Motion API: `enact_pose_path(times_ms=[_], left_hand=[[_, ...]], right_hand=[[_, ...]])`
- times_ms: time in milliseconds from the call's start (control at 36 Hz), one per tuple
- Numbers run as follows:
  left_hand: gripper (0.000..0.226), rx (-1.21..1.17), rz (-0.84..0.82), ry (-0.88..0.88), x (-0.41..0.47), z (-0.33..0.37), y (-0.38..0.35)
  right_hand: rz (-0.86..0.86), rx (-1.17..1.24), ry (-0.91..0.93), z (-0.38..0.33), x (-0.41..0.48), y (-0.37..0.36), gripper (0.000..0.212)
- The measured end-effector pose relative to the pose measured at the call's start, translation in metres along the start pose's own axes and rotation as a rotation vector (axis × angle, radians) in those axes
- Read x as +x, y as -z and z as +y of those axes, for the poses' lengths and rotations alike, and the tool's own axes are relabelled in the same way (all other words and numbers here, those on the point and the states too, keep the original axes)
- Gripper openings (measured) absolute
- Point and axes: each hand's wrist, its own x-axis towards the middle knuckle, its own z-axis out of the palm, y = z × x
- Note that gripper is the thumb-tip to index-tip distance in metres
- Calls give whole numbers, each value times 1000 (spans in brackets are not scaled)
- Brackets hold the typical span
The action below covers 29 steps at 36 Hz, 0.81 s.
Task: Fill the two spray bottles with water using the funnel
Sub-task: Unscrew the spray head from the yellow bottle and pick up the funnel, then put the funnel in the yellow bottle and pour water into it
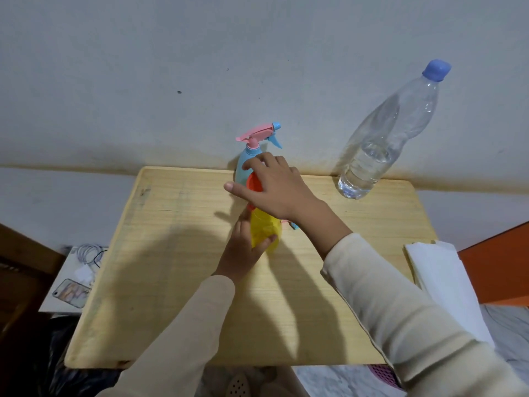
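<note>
A yellow spray bottle [263, 227] with no spray head stands near the middle of the wooden table [177, 267]. My left hand [242, 250] is wrapped around its body. An orange funnel [254, 183] sits in its neck, and my right hand [276, 187] grips the funnel's rim from above, partly hiding it. Just behind stands a blue spray bottle [242, 164] with a pink and blue spray head on. A clear water bottle [383, 138] with a blue cap, about a third full, stands capped at the back right. A bit of a loose spray head [294, 225] shows under my right wrist.
The table's far edge meets a white wall. Folded white paper [440, 279] lies off the right edge. A phone [71, 292] and a white charger cable [88, 259] lie on a low surface to the left.
</note>
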Motion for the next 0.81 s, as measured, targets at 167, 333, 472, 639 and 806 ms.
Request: enact_pose_path(times_ms=[167,333,472,639,806], left_hand=[[91,-15,66,-2,3,-1,2],[90,-18,89,-33,2,-1,1],[85,-26,91,-13,-3,5,0],[86,33,175,73,-10,11,-10],[78,214,394,0,-23,60,-28]], right_hand=[[-66,-11,84,15,-16,4,80],[95,-54,73,15,-18,-8,72],[141,-62,79,14,-23,-13,71],[18,-69,120,20,-22,-6,82],[7,69,222,40,-44,21,89]])
